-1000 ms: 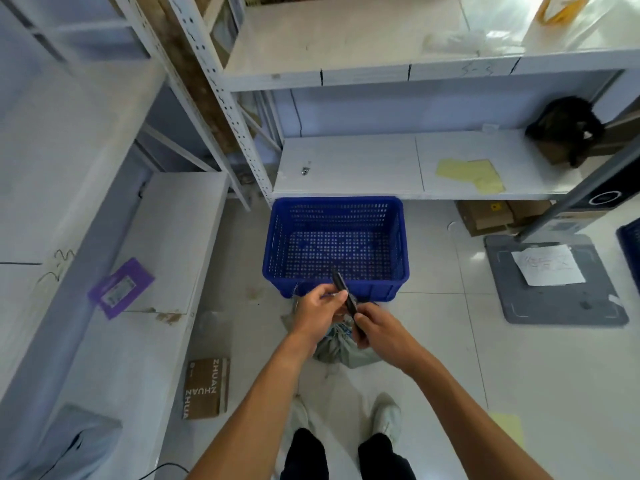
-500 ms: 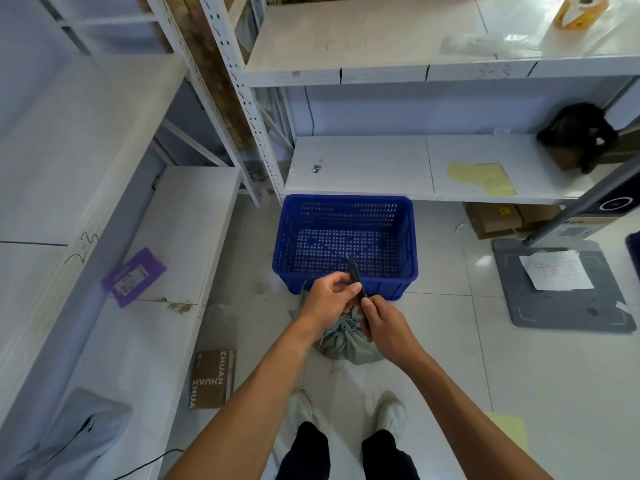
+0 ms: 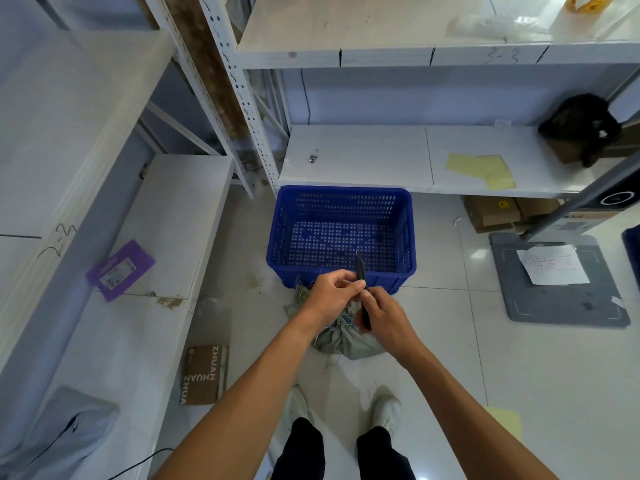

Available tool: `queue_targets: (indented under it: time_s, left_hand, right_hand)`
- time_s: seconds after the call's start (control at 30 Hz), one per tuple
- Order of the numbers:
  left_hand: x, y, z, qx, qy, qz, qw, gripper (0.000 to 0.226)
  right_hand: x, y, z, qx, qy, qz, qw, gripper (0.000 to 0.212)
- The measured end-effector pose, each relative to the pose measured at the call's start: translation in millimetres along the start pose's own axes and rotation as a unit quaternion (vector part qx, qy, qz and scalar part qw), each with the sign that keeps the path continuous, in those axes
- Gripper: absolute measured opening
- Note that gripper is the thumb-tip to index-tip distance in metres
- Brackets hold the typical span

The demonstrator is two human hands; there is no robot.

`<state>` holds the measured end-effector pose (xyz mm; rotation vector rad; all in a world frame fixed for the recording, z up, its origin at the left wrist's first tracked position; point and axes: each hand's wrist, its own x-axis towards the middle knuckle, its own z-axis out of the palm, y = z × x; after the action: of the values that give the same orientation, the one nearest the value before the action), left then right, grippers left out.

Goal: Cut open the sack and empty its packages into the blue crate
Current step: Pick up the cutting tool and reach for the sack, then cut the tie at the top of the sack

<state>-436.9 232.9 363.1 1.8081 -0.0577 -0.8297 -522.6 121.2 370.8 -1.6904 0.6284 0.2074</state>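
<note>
One sack (image 3: 346, 341), grey-green and tied at the neck, sits on the tiled floor (image 3: 519, 375) just in front of the crate (image 3: 341, 233), its far edge touching or nearly touching the crate's near wall. The crate holds nothing that can be seen; its far rim lies under the front edge of the lower shelf (image 3: 398, 157). Bare floor opens to the right of the sack as far as the grey mat (image 3: 554, 299), which carries a sheet of paper (image 3: 552, 265). To the left, the gap narrows between the sack and the edge of a low white shelf (image 3: 173, 237); a brown box (image 3: 204, 374) lies flat by that edge. The person's two shoes (image 3: 384, 407) stand just behind the sack.

Both forearms reach forward and meet above the sack's neck. The left hand (image 3: 332, 292) is curled, its fingertips pinched around the upper part of a slim dark knife (image 3: 362, 282), whose tip points up and away over the crate's near wall. The right hand (image 3: 384, 317) is clenched around the knife's lower end, knuckles up, thumb along the handle. Whether the blade is out cannot be told. Neither hand touches the sack visibly; its top is hidden behind them.

A purple packet (image 3: 120, 270) rests on the left shelf, well apart from the work.
</note>
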Motion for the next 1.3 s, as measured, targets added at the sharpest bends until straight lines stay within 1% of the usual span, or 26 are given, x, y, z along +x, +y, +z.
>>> queue_targets:
  time_s: [0.13, 0.23, 0.37, 0.43, 0.53, 0.6, 0.67, 0.77, 0.9, 0.93, 0.97, 1.0, 1.03, 1.07, 1.1, 1.13, 1.17, 1.23, 1.3]
  left_hand:
    - [33, -16, -3, 0.019, 0.012, -0.019, 1.000, 0.027]
    - [69, -44, -15, 0.071, 0.033, -0.036, 0.996, 0.026]
    - [121, -103, -21, 0.153, 0.028, -0.058, 0.986, 0.029]
    - [148, -139, -16, 0.216, 0.013, -0.057, 0.975, 0.029]
    - [196, -207, 5, 0.330, -0.046, -0.063, 0.941, 0.026]
    - [229, -252, 23, 0.412, -0.107, -0.061, 0.903, 0.021]
    - [262, -286, 36, 0.480, -0.145, -0.049, 0.864, 0.018]
    - [308, -326, 48, 0.526, -0.157, -0.045, 0.835, 0.022]
    - [349, -372, 50, 0.549, -0.159, -0.058, 0.819, 0.022]
    - [355, -381, 50, 0.558, -0.162, -0.051, 0.812, 0.024]
    - [359, -389, 49, 0.569, -0.170, -0.038, 0.803, 0.030]
    - [362, -395, 48, 0.587, -0.177, -0.026, 0.790, 0.037]
    - [363, -401, 47, 0.610, -0.178, -0.016, 0.772, 0.044]
    - [363, -406, 46, 0.632, -0.177, -0.016, 0.754, 0.049]
    - [363, -410, 44, 0.646, -0.177, -0.027, 0.742, 0.048]
    - [361, -414, 42, 0.644, -0.179, -0.045, 0.742, 0.043]
    - [360, -417, 40, 0.631, -0.181, -0.068, 0.751, 0.034]
    - [355, -420, 32, 0.570, -0.173, -0.131, 0.793, 0.022]
    - [347, -419, 27, 0.503, -0.159, -0.176, 0.831, 0.016]
  right_hand:
    - [33, 12, -3, 0.000, 0.016, 0.042, 0.999, 0.022]
    - [63, 34, -4, 0.011, 0.023, 0.074, 0.997, 0.021]
    - [112, 91, 8, 0.013, 0.023, 0.118, 0.993, 0.018]
    - [141, 127, 18, 0.028, 0.026, 0.146, 0.989, 0.018]
    - [184, 196, 38, 0.021, 0.017, 0.185, 0.982, 0.023]
    - [211, 245, 51, 0.011, 0.010, 0.204, 0.979, 0.020]
    - [241, 291, 66, -0.004, 0.007, 0.213, 0.977, 0.021]
    - [280, 346, 86, -0.025, 0.003, 0.223, 0.974, 0.024]
    - [318, 404, 110, -0.031, -0.006, 0.230, 0.973, 0.023]
    - [328, 420, 116, -0.031, -0.002, 0.226, 0.974, 0.028]
    - [341, 447, 121, -0.029, 0.004, 0.224, 0.974, 0.038]
    - [352, 473, 127, -0.028, 0.007, 0.224, 0.974, 0.046]
    - [363, 497, 133, -0.028, 0.004, 0.224, 0.974, 0.049]
    - [370, 511, 137, -0.028, -0.001, 0.224, 0.974, 0.046]
    - [371, 510, 139, -0.035, -0.004, 0.225, 0.974, 0.044]
    - [367, 498, 138, -0.036, -0.001, 0.225, 0.974, 0.044]
    - [361, 486, 137, -0.039, 0.003, 0.223, 0.974, 0.045]
    - [352, 467, 136, -0.048, -0.008, 0.220, 0.974, 0.041]
    - [344, 455, 135, -0.062, -0.028, 0.221, 0.973, 0.033]
